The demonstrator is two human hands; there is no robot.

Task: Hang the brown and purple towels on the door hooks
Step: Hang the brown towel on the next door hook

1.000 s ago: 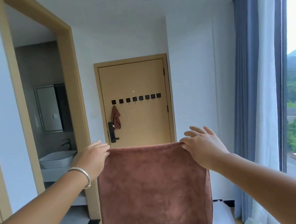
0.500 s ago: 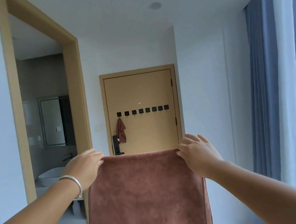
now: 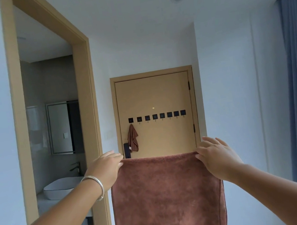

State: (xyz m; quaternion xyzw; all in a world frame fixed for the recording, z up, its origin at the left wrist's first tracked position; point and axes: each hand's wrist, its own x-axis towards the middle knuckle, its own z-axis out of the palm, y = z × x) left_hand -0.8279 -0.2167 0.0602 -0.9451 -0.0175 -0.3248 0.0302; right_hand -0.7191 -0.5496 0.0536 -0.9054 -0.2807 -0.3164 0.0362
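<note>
Brown towel [image 3: 167, 196] held spread at chest height, top corners pinched by left hand [image 3: 107, 168] and right hand [image 3: 216, 157]; well short of door [image 3: 154, 96]; smaller brown towel [image 3: 132, 137] already hanging on leftmost of door hooks [image 3: 157, 116]; remaining hooks bare; purple towel not in view, judged still to hang; no readable writing or brand anywhere.

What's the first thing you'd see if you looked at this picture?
A big brown towel hangs front and centre, held up by its top corners in the left hand and right hand. Behind it, a door has a row of black hooks, with a small towel on the leftmost.
</note>
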